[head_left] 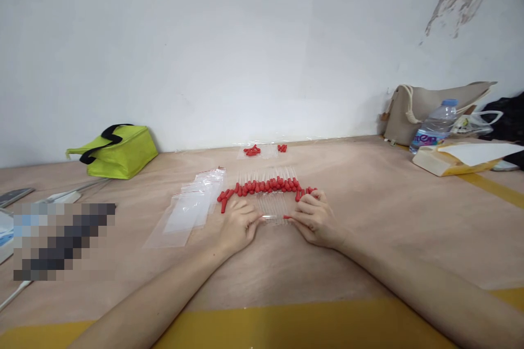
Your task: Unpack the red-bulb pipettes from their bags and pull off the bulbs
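A clear thin tube lies level between my two hands. My left hand pinches its left end. At its right end is a red rubber bulb, which my right hand grips between thumb and fingers. Whether the bulb sits fully over the tube end I cannot tell. Just beyond my hands lies a row of red rubber bulbs, with clear tubes on the near side and more reaching out behind. Several loose red bulbs rest beside my left hand.
Overlapping clear zip bags lie to the left. Red bulbs rest on clear plastic near the wall. A lime-green bag stands back left. At right are a water bottle, a beige bag and an open box.
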`<state>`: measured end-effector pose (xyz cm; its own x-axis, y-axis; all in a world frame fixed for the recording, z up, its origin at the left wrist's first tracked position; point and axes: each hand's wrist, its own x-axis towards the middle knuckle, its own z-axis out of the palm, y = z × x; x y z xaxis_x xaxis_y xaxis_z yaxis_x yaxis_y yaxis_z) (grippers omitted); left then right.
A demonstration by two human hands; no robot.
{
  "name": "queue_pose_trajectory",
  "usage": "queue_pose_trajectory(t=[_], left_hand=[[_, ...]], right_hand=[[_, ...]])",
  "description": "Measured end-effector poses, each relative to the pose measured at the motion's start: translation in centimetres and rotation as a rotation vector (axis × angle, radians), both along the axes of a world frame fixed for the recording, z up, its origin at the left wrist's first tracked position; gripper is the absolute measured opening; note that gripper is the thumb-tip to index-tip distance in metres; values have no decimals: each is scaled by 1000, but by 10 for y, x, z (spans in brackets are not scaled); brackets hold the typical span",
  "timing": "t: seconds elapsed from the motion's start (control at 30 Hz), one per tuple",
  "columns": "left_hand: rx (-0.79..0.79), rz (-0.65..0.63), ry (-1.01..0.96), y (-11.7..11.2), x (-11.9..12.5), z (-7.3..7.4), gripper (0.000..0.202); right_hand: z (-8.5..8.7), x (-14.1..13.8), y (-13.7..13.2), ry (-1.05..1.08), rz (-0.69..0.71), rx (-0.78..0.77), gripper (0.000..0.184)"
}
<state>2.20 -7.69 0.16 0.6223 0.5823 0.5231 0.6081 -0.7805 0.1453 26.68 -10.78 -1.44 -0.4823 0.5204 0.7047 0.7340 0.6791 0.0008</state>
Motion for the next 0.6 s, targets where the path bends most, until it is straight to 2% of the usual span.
queue_pose_trajectory(t=[0.07, 0.13, 0.23, 0.43, 0.53, 0.6], left_hand=[[-41, 63, -96, 2, -6, 1, 25], [-93, 104, -165, 5, -10, 2, 26], [-132, 124, -187, 7, -10, 1, 27], [-92, 151, -221, 10, -15, 3, 27], [-100, 175, -229, 10, -18, 5, 19], [-98, 207, -207, 9, -17, 5, 15]], right_hand=[[1, 11, 3, 131, -28, -69, 17], [3, 19, 9, 351, -43, -168, 21], [5, 26, 19, 597, -71, -260, 28], [-3, 46, 41, 685, -254, -401, 36], [-6, 52, 46, 743, -296, -435, 32], [-5, 50, 47, 694, -315, -452, 27]])
